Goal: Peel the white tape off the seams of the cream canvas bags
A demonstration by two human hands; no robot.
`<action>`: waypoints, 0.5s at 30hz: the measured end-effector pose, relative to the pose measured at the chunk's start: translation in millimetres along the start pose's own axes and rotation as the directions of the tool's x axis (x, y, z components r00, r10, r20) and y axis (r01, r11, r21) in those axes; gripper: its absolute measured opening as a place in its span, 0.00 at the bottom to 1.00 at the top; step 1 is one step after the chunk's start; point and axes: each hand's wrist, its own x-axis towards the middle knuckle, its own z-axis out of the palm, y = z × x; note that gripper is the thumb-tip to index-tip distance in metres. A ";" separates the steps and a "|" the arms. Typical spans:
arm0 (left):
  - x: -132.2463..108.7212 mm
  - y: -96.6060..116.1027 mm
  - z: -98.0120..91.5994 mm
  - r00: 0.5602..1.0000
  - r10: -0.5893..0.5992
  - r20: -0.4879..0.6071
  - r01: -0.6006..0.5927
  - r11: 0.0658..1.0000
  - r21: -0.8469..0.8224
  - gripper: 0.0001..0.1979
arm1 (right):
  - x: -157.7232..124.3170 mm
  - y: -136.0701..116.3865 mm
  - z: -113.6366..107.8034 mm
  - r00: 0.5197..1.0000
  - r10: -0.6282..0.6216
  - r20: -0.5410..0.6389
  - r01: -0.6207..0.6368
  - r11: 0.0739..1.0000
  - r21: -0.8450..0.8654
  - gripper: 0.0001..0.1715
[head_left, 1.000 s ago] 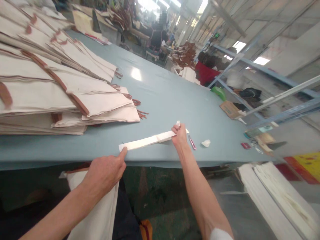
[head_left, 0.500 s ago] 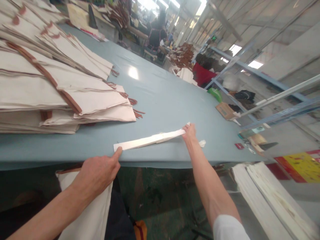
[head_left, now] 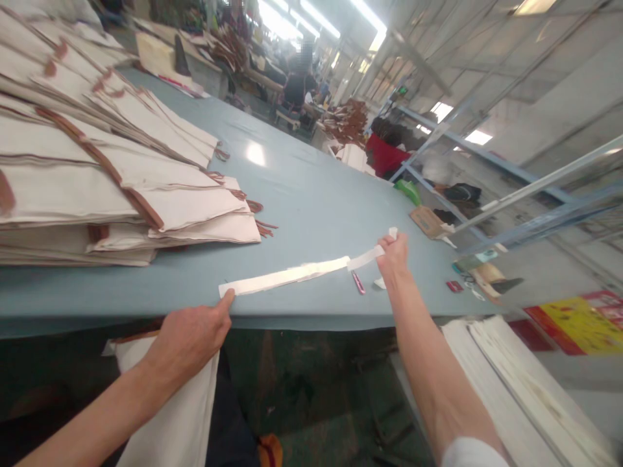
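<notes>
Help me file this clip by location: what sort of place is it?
Likely a workshop for sewn goods: piled cream fabric pieces with brown trim lie on a long blue-green table, a heap of brown pieces sits further back, and tube lights run overhead.

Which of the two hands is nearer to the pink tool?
The right hand, gripping white material; the left hand is farther from the pink tool, touching the white strip at its left end.
</notes>
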 end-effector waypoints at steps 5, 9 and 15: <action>3.7 -10.3 13.2 0.996 -0.035 -0.081 0.021 0.985 -0.174 0.33 | -80.9 -11.4 42.2 0.966 -0.033 0.256 0.005 0.994 0.107 0.31; -7.5 -19.9 24.7 0.991 -0.034 -0.127 -0.020 0.916 -0.401 0.33 | -180.1 -4.8 87.3 0.845 -0.022 0.535 -0.092 0.978 0.186 0.39; -56.9 -1.6 45.0 0.974 0.107 -0.200 -0.221 0.644 -0.733 0.28 | -335.4 30.2 146.2 0.619 0.059 0.783 -0.330 0.924 0.192 0.44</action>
